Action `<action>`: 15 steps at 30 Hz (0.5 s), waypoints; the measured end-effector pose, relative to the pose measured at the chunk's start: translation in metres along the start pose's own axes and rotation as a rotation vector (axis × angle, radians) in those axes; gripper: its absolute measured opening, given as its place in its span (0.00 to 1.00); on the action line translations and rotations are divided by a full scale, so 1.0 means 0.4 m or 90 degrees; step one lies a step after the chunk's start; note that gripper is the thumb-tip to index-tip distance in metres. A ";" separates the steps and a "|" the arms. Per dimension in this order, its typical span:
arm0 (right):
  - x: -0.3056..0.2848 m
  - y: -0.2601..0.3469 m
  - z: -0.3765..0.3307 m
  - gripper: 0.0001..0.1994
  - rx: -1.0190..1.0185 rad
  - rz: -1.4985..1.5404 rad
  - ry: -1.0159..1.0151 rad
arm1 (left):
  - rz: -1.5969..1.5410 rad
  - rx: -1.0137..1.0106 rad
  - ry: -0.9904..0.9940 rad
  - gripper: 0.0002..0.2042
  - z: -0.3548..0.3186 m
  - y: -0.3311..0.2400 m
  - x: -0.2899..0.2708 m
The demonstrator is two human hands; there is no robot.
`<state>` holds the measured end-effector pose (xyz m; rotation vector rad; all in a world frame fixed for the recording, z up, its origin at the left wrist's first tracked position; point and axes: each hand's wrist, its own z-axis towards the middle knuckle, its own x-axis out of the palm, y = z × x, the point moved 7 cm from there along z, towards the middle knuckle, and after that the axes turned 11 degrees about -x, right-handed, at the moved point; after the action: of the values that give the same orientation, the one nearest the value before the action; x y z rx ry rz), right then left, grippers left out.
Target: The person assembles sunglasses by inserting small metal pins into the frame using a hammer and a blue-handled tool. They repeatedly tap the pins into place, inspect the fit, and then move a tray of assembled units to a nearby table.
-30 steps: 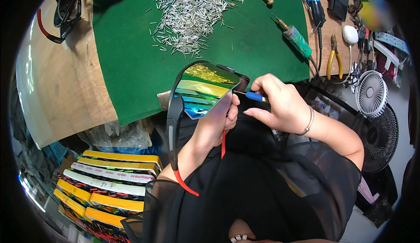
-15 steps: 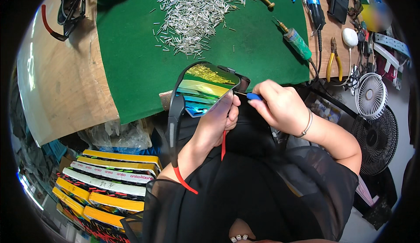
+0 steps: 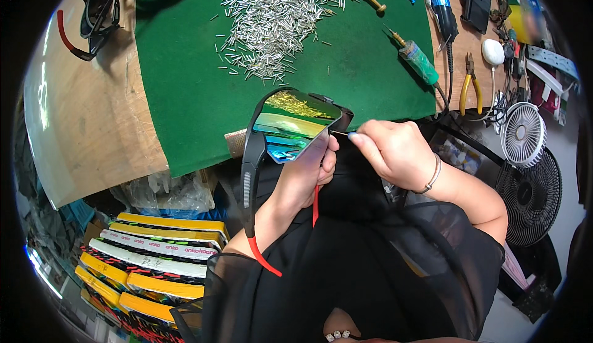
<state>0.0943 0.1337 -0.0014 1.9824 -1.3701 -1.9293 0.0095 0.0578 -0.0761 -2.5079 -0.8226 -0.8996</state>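
Observation:
Sunglasses (image 3: 290, 124) with a mirrored rainbow lens and black, red-tipped temples are held over my lap at the bench edge. My left hand (image 3: 304, 176) is closed on them at the nose area, its thumb up against the lens edge. My right hand (image 3: 398, 153), to the right, pinches a small screwdriver (image 3: 341, 133). The tool's thin shaft points left to the frame beside my left thumb; whether its tip touches a screw is too small to tell. Fingers cover nearly all of its blue handle.
On the green mat (image 3: 204, 108) lies a heap of small metal pins (image 3: 272, 22). A green-handled soldering iron (image 3: 419, 62), yellow pliers (image 3: 471, 87) and a white fan (image 3: 524, 134) are on the right. More sunglasses (image 3: 102, 16) sit far left; yellow-edged boxes (image 3: 164, 287) stand below.
My right hand has turned about the screwdriver, and its fingers now hide most of the blue handle. The sunglasses have shifted very slightly to the right; my left hand stays put.

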 end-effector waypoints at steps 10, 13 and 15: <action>0.000 0.011 -0.008 0.12 -0.044 -0.096 -0.021 | -0.022 0.001 0.040 0.13 0.001 0.002 -0.002; -0.027 0.043 0.006 0.10 -0.120 -0.080 -0.084 | -0.022 0.001 0.028 0.13 0.004 0.005 -0.006; -0.038 0.050 0.011 0.10 -0.124 -0.046 -0.148 | -0.021 0.003 0.023 0.13 0.002 0.004 -0.007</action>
<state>0.0825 0.1331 0.0212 1.7893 -1.1122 -2.2874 0.0093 0.0559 -0.0788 -2.4737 -0.8568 -0.9501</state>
